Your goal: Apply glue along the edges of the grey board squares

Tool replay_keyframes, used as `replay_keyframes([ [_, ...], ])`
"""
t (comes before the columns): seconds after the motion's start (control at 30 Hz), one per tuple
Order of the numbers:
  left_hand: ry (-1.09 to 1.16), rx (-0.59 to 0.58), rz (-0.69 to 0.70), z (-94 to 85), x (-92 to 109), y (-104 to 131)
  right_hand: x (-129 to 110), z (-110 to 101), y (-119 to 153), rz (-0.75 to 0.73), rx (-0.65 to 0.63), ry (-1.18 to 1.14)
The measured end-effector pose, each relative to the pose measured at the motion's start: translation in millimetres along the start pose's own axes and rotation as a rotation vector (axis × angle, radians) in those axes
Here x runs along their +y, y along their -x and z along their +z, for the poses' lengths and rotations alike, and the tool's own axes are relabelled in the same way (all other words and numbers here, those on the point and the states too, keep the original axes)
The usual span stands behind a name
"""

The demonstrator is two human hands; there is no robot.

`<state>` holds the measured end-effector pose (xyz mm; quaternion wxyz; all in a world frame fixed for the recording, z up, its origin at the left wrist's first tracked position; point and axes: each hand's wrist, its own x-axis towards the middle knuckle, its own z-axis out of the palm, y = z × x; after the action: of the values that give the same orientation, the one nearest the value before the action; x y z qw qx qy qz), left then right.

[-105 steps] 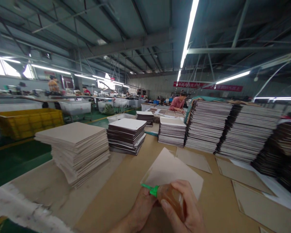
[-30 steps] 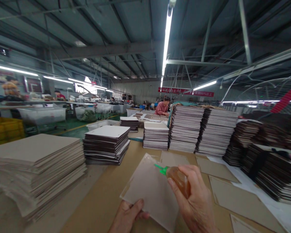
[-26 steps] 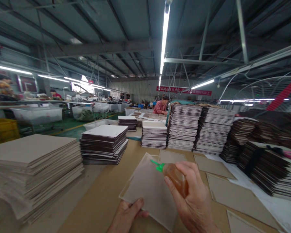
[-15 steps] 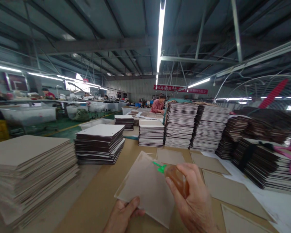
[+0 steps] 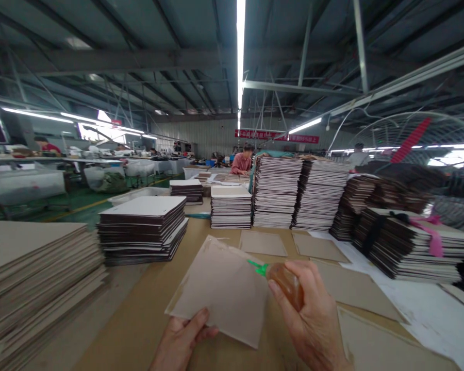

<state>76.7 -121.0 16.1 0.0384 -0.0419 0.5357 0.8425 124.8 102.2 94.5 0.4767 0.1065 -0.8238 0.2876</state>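
My left hand (image 5: 185, 335) pinches the near edge of a beige square board (image 5: 224, 293), thumb on top and fingers beneath. The board is held tilted above the brown table surface (image 5: 127, 319). Wrapped round an amber glue bottle (image 5: 284, 283) is my right hand (image 5: 313, 314). The bottle's green nozzle (image 5: 258, 268) points left, at the board's right edge. Glossy strips run along the board's left and upper edges. Flat beige boards lie to the right, among them one (image 5: 263, 242) behind the held board and one (image 5: 355, 288) beside my right hand.
At the left stands a tall stack of beige boards (image 5: 38, 268), with a dark-edged stack (image 5: 139, 229) beyond it. More stacks (image 5: 276, 193) line the table's far side. Strapped boards (image 5: 410, 247) sit at the right. A person in a red shirt (image 5: 241, 163) is in the background.
The view has turned to the right, so the surroundings sit further left. The nozzle has come down along the held board's right edge. Both hands keep their holds.
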Motion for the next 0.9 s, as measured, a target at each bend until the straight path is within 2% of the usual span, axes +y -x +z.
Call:
replay_keyframes([
  [0.17,-0.004,-0.028,-0.009,-2.2,-1.1,-2.1,3.5,-3.2,4.5,-0.009,0.002,-0.027],
  [0.37,-0.01,-0.023,-0.017,-2.1,0.6,-1.9,15.7,-9.6,13.0,0.104,-0.007,0.046],
  [0.53,-0.003,-0.023,-0.014,-3.8,1.3,-3.3,23.5,-15.3,17.5,0.069,0.007,0.04],
  [0.7,0.022,-0.047,-0.021,-8.9,-1.7,-6.8,32.8,-18.5,24.2,0.136,0.025,0.066],
  [0.9,0.027,-0.03,-0.012,-12.7,-6.0,-9.7,34.9,-19.2,26.2,0.106,0.033,0.046],
])
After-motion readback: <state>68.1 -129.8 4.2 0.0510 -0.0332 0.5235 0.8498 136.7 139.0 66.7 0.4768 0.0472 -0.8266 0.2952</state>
